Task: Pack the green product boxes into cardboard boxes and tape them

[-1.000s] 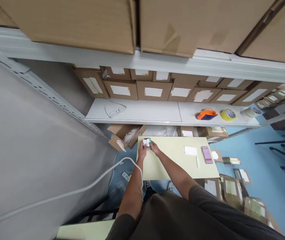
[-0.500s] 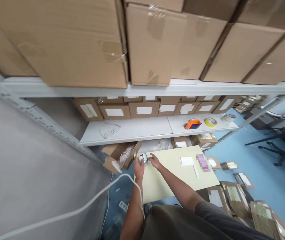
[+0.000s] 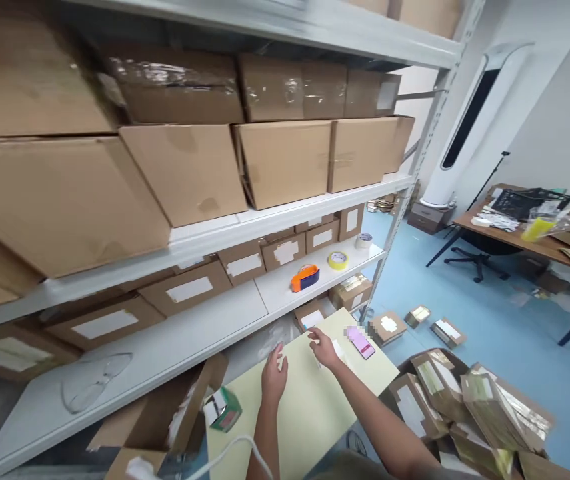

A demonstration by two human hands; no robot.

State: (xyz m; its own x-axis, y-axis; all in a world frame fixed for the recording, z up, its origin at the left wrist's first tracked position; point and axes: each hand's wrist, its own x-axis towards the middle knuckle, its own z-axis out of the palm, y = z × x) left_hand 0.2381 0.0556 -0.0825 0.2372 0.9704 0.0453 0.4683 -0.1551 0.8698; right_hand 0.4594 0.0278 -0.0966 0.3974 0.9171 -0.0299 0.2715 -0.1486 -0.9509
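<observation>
My left hand hovers over the pale yellow table, fingers stretched out and holding nothing. My right hand is a little further along the table, fingers apart, at the edge of a white sheet. Just beyond the sheet lies a pink phone. A small white and green box lies by itself at the table's left edge, apart from both hands.
An open carton stands left of the table under the white shelf. On the shelf are an orange tape dispenser, a yellow tape roll and labelled cartons. Flat parcels are piled at right on the blue floor. A desk stands far right.
The view has swung up and to the right. Both hands let go of the small white and green box, which now lies on the table, and moved right toward the white sheet.
</observation>
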